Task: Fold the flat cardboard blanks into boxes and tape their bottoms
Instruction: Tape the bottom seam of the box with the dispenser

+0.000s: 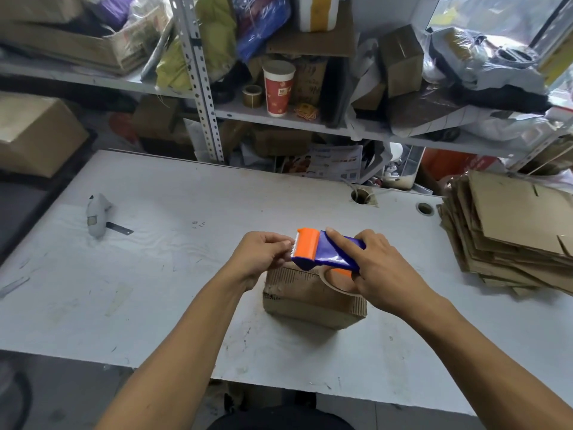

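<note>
While a folded box waits under the hands, a person readies tape at a cluttered packing bench.

Scene: a white worktable [186, 274], scuffed and marked, stands before grey metal shelving [201, 88] crammed with bags and cartons.

Box: a small brown corrugated cardboard box [307, 302] sits on the table near its front edge, directly below both hands, its upper face turned to the camera.

Dispenser: a blue and orange plastic tape dispenser [325, 251] is held just above the box, toothed cutter end pointing left, with its roll of tape [336, 280] hanging below.

Right hand: the right hand [384, 271] grips the dispenser body, index finger laid along the top, thumb at the roll.

Left hand: the left hand [263, 256] has its fingers curled at the cutter, apparently pinching the loose tape end; the tape itself is too faint to confirm.

Blanks: a tall, ragged stack of flat cardboard blanks [511, 231] lies at the table's right edge, well apart from the box.

Also present: a grey cloth-wrapped blade tool [99, 218] lies far left.

Step in hand: judged to be drawing out tape to seal this box's bottom.

Next move: likely calls for anchoring the free end on the box's near side, then running the dispenser straight along the seam.
</note>
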